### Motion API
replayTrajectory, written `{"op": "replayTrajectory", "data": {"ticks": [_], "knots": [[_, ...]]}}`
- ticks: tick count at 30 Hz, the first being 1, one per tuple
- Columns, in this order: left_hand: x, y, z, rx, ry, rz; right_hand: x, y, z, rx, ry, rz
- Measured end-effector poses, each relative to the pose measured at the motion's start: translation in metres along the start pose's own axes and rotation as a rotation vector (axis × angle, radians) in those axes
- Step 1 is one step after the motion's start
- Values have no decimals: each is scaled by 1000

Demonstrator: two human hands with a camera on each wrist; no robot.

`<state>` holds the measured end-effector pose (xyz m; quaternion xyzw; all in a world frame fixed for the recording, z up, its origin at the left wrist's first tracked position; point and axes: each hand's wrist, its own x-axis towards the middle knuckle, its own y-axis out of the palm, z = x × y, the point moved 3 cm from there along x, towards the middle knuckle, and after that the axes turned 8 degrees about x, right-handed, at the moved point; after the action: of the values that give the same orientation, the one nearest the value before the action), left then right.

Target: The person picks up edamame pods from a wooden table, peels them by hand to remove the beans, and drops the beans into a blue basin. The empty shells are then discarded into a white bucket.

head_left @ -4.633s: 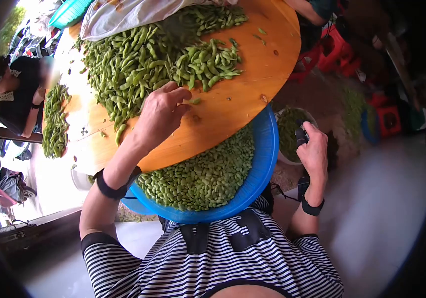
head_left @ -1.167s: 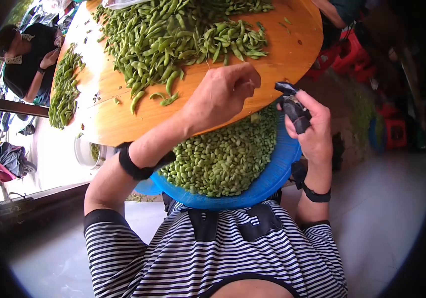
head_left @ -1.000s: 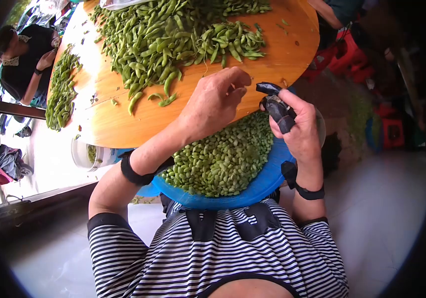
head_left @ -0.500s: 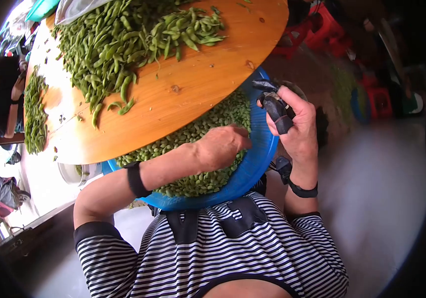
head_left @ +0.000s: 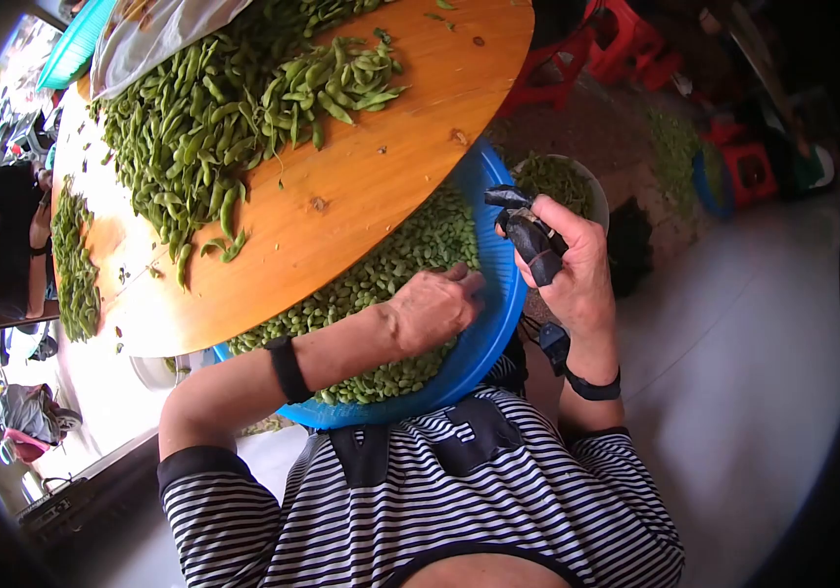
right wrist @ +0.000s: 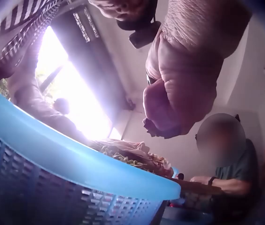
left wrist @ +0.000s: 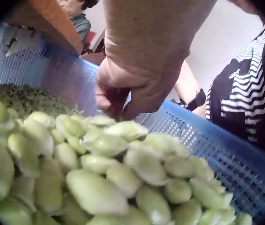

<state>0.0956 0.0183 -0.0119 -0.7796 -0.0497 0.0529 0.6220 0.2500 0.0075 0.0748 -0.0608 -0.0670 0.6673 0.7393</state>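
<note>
My left hand (head_left: 436, 309) reaches down into the blue plastic basket (head_left: 508, 279), over the heap of pale green shelled beans (head_left: 366, 382). In the left wrist view its fingers (left wrist: 109, 99) bend down behind the nearest beans, close to the basket's perforated wall, with the tips hidden. My right hand (head_left: 576, 260) is raised just beyond the basket's right rim, fingers bent. Black wrapping (head_left: 532, 245) covers its thumb and forefinger area, with a small beige patch between the black pieces. I cannot tell whether it holds anything there.
The round wooden table (head_left: 351, 186) overhangs the basket, bearing a large pile of green bean pods (head_left: 190, 137) and a white cloth (head_left: 155, 44). A white bucket of pods (head_left: 562, 186) stands on the floor, right. Red stools (head_left: 625, 44) stand behind it. Another person (head_left: 8, 235) sits at left.
My left hand has come from the pods on the table, past the right hand, down into the basket. The right hand came up from beside the bucket and stays raised near the rim.
</note>
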Motion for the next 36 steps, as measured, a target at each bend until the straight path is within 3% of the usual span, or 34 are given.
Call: {"op": "replayTrajectory", "data": {"ticks": [2,3,5,6,7,9,10,13,19,21,23,27,29,30,31,33,35,36], "knots": [[-7,-23,4,-178,-248,-61,-2,-3,2,-31,-8,-4],[-8,-31,5,-175,-243,-61,-3,-4,3,-62,-18,-3],[-16,-53,14,-640,-349,-431,-4,-1,1,-43,-54,8],[-21,-59,19,-769,-404,-503,-4,2,1,-24,-89,25],[-28,-69,18,-1026,-635,-378,-5,4,1,-23,-95,25],[-39,-74,22,-1437,-731,-442,-6,12,-2,117,27,185],[-42,-76,23,-1493,-716,-507,-5,18,6,204,30,204],[-49,-84,27,-1449,-718,-582,1,29,21,347,136,218],[-58,-95,29,-1371,-721,-738,12,40,29,439,79,308],[-63,-94,32,-1120,-729,-803,16,42,30,501,100,353],[-67,-95,33,-1096,-742,-815,21,47,36,402,110,338],[-76,-97,35,-1381,-729,-867,31,58,36,225,-11,325],[-79,-96,35,-1662,-701,-796,33,61,32,523,7,466],[-78,-92,34,-1837,-689,-829,35,63,31,519,10,465],[-78,-87,35,-1842,-686,-829,36,66,29,625,105,482],[-75,-78,35,-2072,-516,-816,37,66,26,728,203,495],[-75,-82,33,-2059,-482,-819,37,63,26,748,176,548],[-78,-90,32,-1899,-589,-793,37,62,27,746,179,546]]}}
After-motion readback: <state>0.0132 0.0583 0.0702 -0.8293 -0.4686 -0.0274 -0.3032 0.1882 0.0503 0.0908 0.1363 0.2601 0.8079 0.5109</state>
